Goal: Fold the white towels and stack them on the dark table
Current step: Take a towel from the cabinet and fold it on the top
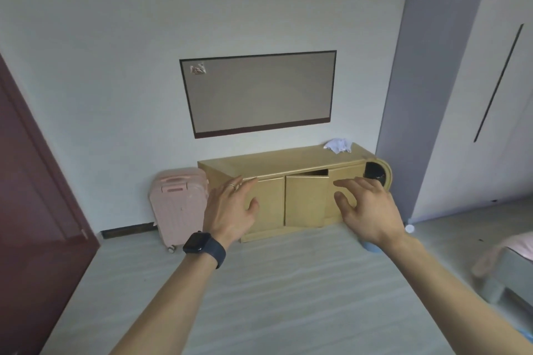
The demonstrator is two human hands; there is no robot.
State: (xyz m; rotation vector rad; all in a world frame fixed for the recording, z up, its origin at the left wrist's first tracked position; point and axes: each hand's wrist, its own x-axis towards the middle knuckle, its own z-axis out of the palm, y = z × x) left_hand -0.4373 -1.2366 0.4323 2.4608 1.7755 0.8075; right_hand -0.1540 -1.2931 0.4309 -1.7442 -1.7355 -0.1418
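Observation:
Both my arms reach forward over the floor, held in the air and holding nothing. My left hand has relaxed fingers, a ring and a dark watch on the wrist. My right hand is spread with loosely bent fingers. A crumpled white cloth lies on the right end of a low wooden cabinet against the far wall, well beyond both hands. No dark table shows in this view.
One cabinet door hangs ajar. A pink suitcase stands left of the cabinet. A dark red door is at the left, a tall wardrobe at the right, and a bed corner at the lower right.

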